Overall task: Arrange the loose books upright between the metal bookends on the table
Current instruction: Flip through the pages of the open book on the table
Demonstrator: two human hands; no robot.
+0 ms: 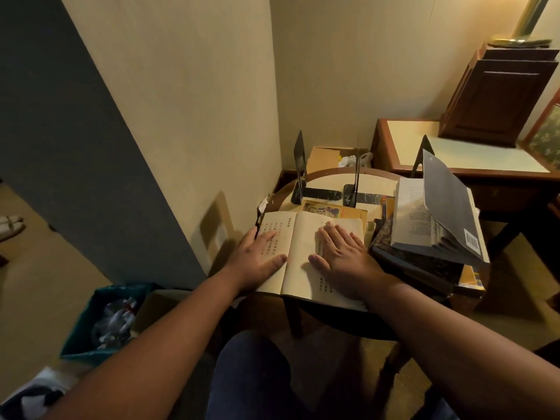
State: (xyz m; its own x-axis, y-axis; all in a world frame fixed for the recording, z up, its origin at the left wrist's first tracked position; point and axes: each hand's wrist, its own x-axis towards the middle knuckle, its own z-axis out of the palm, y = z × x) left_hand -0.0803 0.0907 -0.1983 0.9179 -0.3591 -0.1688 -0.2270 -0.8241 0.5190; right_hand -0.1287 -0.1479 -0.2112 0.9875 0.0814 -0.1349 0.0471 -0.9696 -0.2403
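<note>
Palms flat, fingers spread: my left hand [260,256] presses the left page and my right hand [342,253] the right page of the open book [298,268], frame centre, at the table [333,172] near edge. Black bookends [300,165] stand upright behind it; book pile [424,256] centre right.

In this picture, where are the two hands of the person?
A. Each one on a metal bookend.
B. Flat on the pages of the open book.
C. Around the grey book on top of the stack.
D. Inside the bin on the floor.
B: the left hand and the right hand both lie with straight fingers on the pages of the open book.
</note>
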